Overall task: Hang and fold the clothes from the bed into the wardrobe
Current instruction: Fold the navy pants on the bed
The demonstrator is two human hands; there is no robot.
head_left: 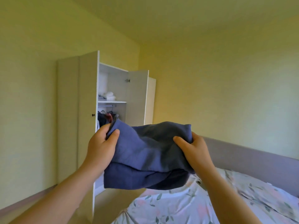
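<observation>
Head view: in the middle of the frame a folded blue garment is held in the air between both hands. It is above the near end of the bed at lower right and in front of the open wardrobe at centre left. The left hand grips the garment's left edge, thumb on top, and its fingers curl round the cloth. The right hand grips the right edge the same way, with its fingers tucked out of sight beneath.

Inside the wardrobe, folded white linen sits on a shelf. Under the shelf, dark clothes hang from a rail. The garment hides whatever lies lower in the wardrobe.

The step looks like carrying the folded piece over to stow it. The lower layers sag a little along the bottom edge, so it is best to keep the bundle level and the fingers spread underneath. That should stop the folds from slipping open on the way. Lead with the far edge and slide the bundle flat onto free shelf space beside the linen. Let go only once its weight rests there.
</observation>
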